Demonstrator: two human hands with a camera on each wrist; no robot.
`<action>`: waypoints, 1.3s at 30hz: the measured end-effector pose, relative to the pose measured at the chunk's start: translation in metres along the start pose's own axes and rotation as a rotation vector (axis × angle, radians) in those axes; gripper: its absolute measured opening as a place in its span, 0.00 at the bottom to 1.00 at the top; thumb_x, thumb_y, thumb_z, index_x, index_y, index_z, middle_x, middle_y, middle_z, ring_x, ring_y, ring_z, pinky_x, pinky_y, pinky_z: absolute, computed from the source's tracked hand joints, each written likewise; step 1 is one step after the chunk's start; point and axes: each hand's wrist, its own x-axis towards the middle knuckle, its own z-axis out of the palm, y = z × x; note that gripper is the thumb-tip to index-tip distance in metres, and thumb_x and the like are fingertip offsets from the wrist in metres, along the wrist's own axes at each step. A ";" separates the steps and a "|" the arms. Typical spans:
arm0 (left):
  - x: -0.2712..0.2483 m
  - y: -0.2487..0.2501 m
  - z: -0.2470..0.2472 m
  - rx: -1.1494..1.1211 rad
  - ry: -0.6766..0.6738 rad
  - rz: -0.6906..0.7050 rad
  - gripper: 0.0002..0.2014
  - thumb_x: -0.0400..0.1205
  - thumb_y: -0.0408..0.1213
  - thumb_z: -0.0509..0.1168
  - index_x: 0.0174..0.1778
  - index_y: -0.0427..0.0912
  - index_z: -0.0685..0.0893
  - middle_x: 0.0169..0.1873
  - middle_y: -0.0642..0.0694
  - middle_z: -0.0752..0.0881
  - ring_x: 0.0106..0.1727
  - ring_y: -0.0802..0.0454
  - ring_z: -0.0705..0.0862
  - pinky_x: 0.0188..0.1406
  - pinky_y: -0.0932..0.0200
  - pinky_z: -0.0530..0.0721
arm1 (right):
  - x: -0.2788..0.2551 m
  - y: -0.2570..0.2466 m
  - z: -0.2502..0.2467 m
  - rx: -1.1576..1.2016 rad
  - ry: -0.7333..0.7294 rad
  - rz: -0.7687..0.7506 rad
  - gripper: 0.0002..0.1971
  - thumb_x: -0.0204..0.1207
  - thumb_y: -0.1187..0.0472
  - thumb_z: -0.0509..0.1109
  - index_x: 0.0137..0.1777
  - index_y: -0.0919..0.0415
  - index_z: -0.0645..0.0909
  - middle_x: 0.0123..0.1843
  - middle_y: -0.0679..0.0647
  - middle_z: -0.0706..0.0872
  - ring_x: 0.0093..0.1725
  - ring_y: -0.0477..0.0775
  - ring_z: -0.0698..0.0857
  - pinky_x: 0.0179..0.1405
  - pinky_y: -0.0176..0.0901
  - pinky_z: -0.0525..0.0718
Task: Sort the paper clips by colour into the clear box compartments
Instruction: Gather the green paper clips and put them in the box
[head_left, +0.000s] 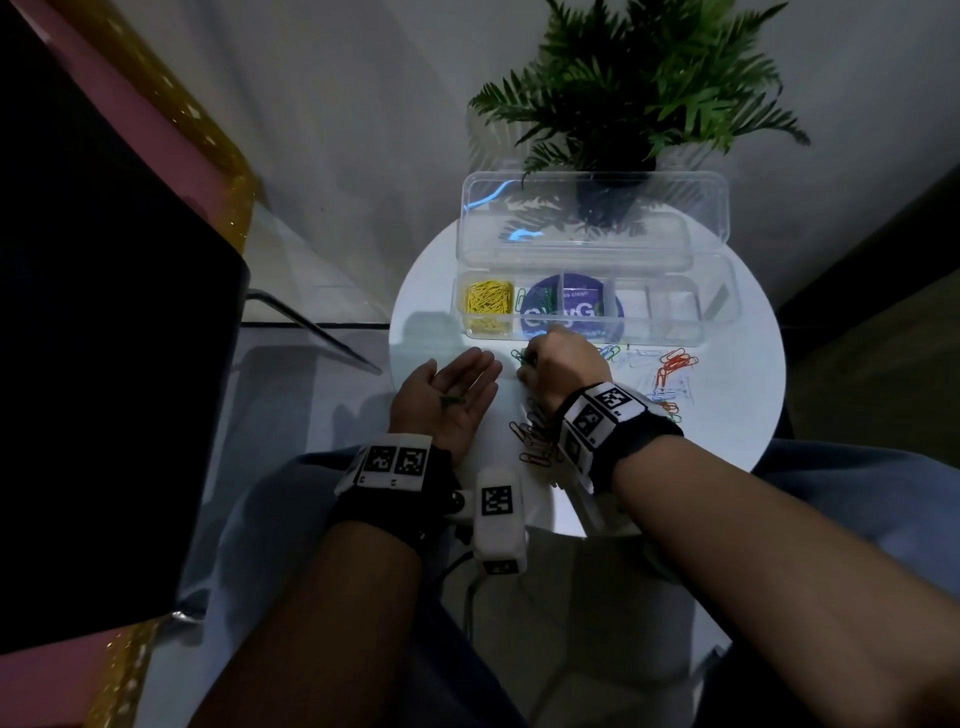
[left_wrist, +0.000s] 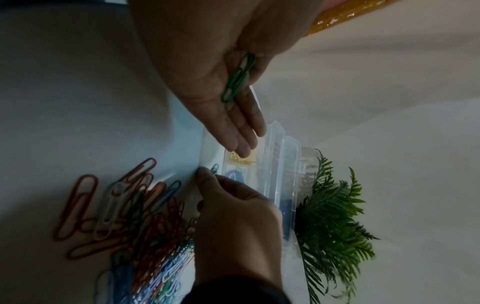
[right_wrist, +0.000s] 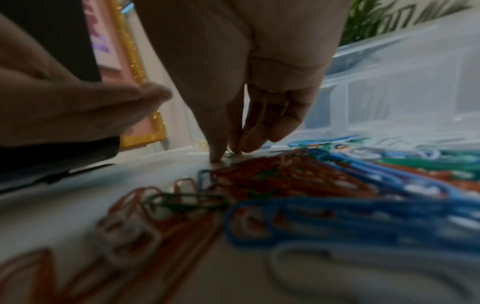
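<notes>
The clear box (head_left: 670, 312) stands open on the round white table (head_left: 737, 395), its lid raised behind. Yellow clips (head_left: 488, 307) fill the leftmost compartment. A few green clips (head_left: 547, 301) lie in the one beside it. My left hand (head_left: 467, 374) lies palm up and flat at the table's left edge, with green clips (left_wrist: 238, 78) resting on the palm. My right hand (head_left: 527, 364) is just in front of the box, its fingertips (right_wrist: 217, 157) down on the table and pinching a green clip (left_wrist: 214, 168). Loose mixed clips (head_left: 535, 441) lie under its wrist.
More loose clips, orange (head_left: 675, 361), blue (head_left: 610, 352) and white, spread over the table's right half. A potted fern (head_left: 639, 104) stands behind the box lid. A purple round label (head_left: 571, 312) shows through the box. A dark chair (head_left: 104, 312) is at left.
</notes>
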 end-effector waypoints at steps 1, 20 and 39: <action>0.001 0.000 0.000 0.009 0.002 0.000 0.24 0.88 0.43 0.44 0.45 0.33 0.82 0.51 0.39 0.86 0.71 0.43 0.77 0.62 0.55 0.75 | 0.000 0.001 -0.001 0.014 -0.001 -0.008 0.12 0.75 0.58 0.70 0.51 0.67 0.85 0.54 0.67 0.82 0.53 0.67 0.84 0.47 0.48 0.81; 0.000 -0.018 0.022 -0.030 -0.025 -0.055 0.19 0.87 0.39 0.49 0.40 0.33 0.80 0.28 0.39 0.89 0.38 0.45 0.87 0.43 0.52 0.85 | -0.040 -0.014 -0.058 0.299 0.098 -0.236 0.09 0.77 0.62 0.66 0.50 0.61 0.86 0.48 0.56 0.85 0.45 0.52 0.80 0.45 0.38 0.73; 0.007 -0.014 0.011 0.032 0.022 -0.004 0.20 0.87 0.40 0.48 0.43 0.34 0.82 0.31 0.41 0.90 0.46 0.47 0.85 0.47 0.57 0.81 | -0.048 0.036 -0.015 0.042 -0.114 -0.030 0.08 0.75 0.60 0.65 0.46 0.64 0.83 0.53 0.60 0.78 0.50 0.60 0.82 0.48 0.45 0.78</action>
